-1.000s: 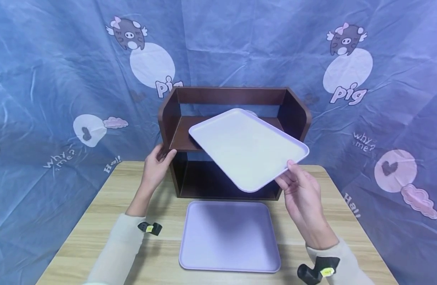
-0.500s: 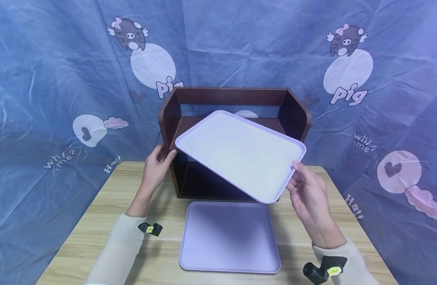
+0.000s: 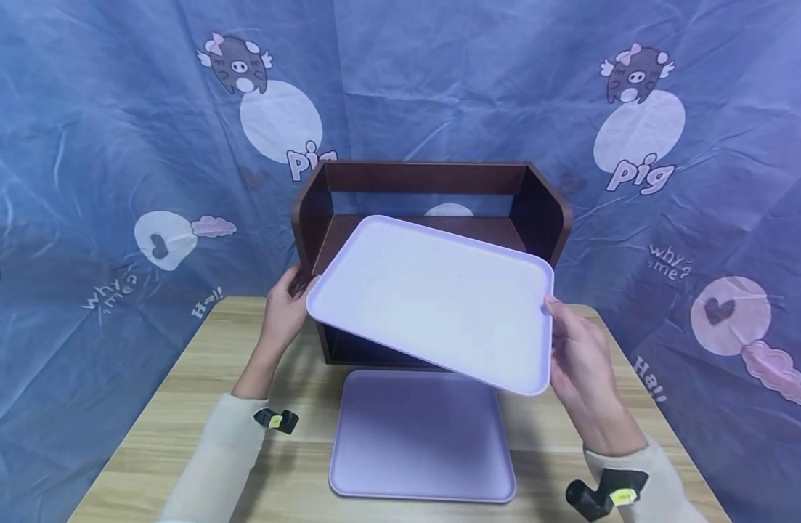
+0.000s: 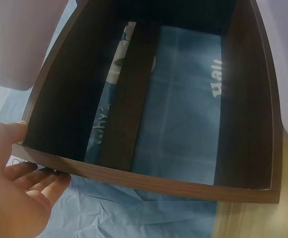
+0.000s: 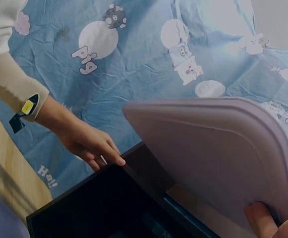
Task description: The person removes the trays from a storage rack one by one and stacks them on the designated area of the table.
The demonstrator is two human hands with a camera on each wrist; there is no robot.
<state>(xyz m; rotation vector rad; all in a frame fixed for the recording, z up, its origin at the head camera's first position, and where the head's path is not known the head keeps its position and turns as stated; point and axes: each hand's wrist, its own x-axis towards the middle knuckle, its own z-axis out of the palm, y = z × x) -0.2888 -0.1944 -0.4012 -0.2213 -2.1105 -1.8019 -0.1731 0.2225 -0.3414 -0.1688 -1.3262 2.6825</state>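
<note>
My right hand [image 3: 584, 356] pinches the right short edge of a pale lilac tray [image 3: 433, 301], thumb on the upper face and fingers beneath. The tray hangs tilted in front of a dark brown two-tier shelf [image 3: 544, 211], hiding much of its middle. At the shelf's left side my left hand [image 3: 285, 309] grips the side panel, its thumb on the front edge and its fingers round the outside, as the left wrist view shows. A second lilac tray [image 3: 423, 443] lies flat on the table before the shelf, its far edge partly covered by the held tray.
The shelf stands at the back of a light wood-grain table [image 3: 191, 407]. Behind and on both sides hangs a blue cloth [image 3: 426, 80] printed with pigs and lettering. The shelf's lower compartment [image 3: 354, 349] is open at the front.
The right hand has moved slightly right and down, turning the tray so its far corner swings left and its near right corner drops. The left hand stays on the shelf.
</note>
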